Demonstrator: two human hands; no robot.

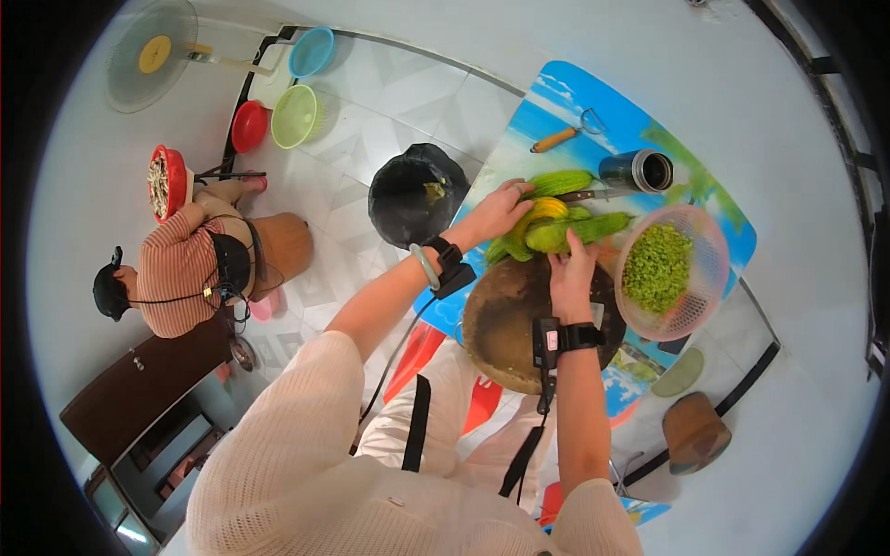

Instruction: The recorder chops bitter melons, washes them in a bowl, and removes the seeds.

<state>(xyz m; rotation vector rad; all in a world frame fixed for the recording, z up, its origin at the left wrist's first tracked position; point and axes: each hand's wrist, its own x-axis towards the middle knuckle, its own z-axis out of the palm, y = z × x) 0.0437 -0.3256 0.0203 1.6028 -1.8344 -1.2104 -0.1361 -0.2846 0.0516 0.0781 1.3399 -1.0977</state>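
Observation:
Several green bitter melons (598,228) lie heaped on a table with a printed beach scene, a yellow-orange one (546,208) among them. My left hand (497,214) touches the heap from the left, fingertips beside the yellow one; whether it grips anything is unclear. From below, my right hand (573,274) holds a green melon, its thumb against the side and other fingers partly hidden. Under that hand is a round wooden chopping board (507,326). A knife's riveted handle (577,196) shows behind the melons. At the right, a pink colander (709,278) holds chopped green pieces (657,267).
A peeler (556,140) and an open steel flask (636,172) stand or lie farther back on the table. On the floor to the left is a black-lined bin (417,198). Another person (181,271) sits farther left with a red basin (170,184); coloured basins lie beyond.

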